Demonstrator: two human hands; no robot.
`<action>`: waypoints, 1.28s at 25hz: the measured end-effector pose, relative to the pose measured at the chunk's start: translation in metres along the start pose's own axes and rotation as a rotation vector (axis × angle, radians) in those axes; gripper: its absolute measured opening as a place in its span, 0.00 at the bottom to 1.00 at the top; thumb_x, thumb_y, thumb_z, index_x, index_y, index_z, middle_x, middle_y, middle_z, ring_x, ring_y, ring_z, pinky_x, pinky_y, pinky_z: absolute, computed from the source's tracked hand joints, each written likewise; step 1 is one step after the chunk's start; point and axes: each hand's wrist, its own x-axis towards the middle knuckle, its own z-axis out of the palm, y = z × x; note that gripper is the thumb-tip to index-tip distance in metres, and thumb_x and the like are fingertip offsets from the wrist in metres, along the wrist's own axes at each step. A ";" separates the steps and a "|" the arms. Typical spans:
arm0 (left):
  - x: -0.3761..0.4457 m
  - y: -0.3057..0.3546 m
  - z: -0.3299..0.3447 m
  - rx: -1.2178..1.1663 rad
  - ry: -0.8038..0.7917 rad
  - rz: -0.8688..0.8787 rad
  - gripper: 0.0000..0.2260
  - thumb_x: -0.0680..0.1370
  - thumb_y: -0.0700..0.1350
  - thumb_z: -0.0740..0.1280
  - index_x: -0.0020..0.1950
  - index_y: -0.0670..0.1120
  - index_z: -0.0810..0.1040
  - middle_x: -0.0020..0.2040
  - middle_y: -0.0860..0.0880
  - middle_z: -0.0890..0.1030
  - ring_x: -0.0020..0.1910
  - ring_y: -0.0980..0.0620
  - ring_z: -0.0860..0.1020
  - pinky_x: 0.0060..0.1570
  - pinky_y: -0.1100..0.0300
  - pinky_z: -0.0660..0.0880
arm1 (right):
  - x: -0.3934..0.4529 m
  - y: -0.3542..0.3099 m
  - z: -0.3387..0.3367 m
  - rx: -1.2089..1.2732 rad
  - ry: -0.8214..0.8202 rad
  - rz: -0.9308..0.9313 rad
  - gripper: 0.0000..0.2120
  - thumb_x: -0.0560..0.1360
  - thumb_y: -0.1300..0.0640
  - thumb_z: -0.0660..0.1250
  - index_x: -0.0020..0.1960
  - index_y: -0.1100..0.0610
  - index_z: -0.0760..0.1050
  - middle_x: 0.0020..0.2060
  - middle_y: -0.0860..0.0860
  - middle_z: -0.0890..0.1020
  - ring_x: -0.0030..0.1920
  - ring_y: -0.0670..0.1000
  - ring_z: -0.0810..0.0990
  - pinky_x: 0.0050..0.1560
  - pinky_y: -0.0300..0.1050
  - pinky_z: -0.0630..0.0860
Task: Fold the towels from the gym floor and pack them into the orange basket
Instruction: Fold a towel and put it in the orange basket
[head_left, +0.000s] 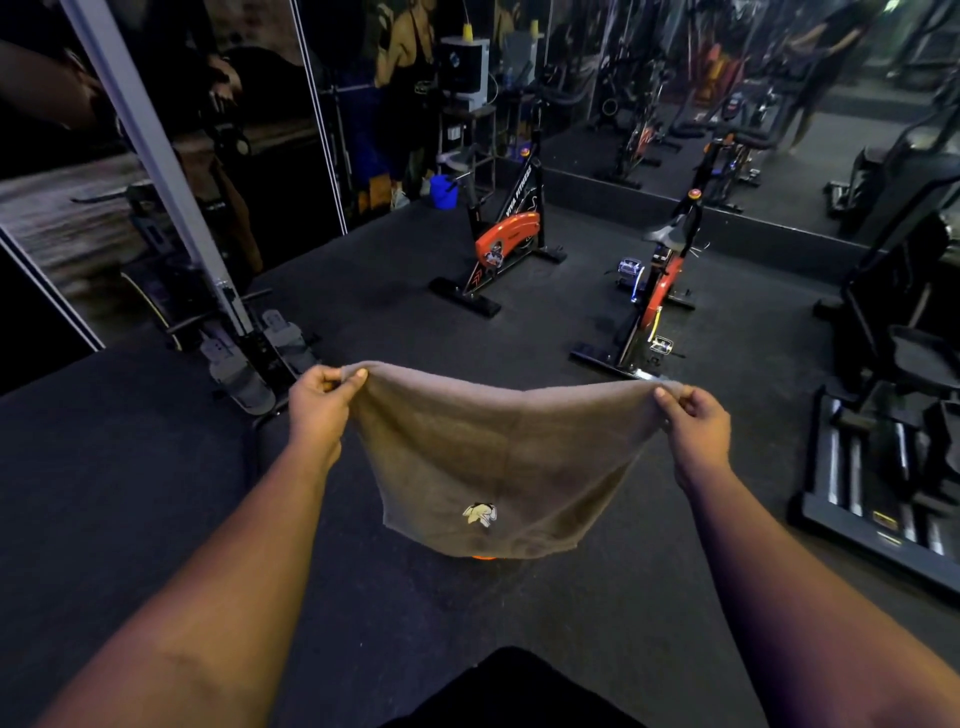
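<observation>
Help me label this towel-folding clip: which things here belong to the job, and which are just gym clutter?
Part of the job:
- brown towel, held up by its top corners
- left hand and right hand, pinching those corners
- orange sliver under the towel, possibly the basket

Just there:
- exercise bikes
- rowing machine
- blue bucket

The towel (493, 457) hangs in the middle of the view above the gym floor (156, 493), its top corners pinched by the left hand (319, 405) on the left and the right hand (696, 426) on the right. Under its lower edge a sliver of the basket (484, 557) shows on the floor. Beyond the towel stand two exercise bikes, one (504, 244) behind its middle and the other (654, 296) further right. A rowing machine (249, 353) stands at the left behind the left hand; a weight rack (878, 478) lies at the far right
</observation>
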 end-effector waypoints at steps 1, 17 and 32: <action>0.000 0.000 -0.001 -0.004 0.005 -0.004 0.09 0.76 0.41 0.76 0.41 0.49 0.77 0.40 0.50 0.80 0.41 0.54 0.77 0.41 0.61 0.73 | 0.000 -0.002 0.000 0.048 -0.027 0.006 0.03 0.77 0.61 0.73 0.48 0.54 0.81 0.43 0.51 0.85 0.44 0.45 0.81 0.49 0.47 0.78; -0.099 0.000 0.089 -0.004 0.008 -0.215 0.09 0.73 0.44 0.77 0.37 0.46 0.79 0.32 0.51 0.79 0.34 0.53 0.76 0.33 0.61 0.73 | -0.089 0.001 0.095 0.206 -0.135 0.330 0.10 0.76 0.64 0.73 0.40 0.56 0.74 0.34 0.55 0.78 0.32 0.49 0.78 0.26 0.40 0.75; -0.145 0.006 0.116 -0.044 -0.377 0.038 0.07 0.79 0.39 0.72 0.44 0.50 0.81 0.43 0.52 0.86 0.47 0.55 0.85 0.51 0.58 0.79 | -0.125 -0.006 0.118 -0.253 -0.321 -0.215 0.02 0.75 0.56 0.75 0.44 0.51 0.87 0.39 0.41 0.86 0.43 0.39 0.84 0.45 0.38 0.77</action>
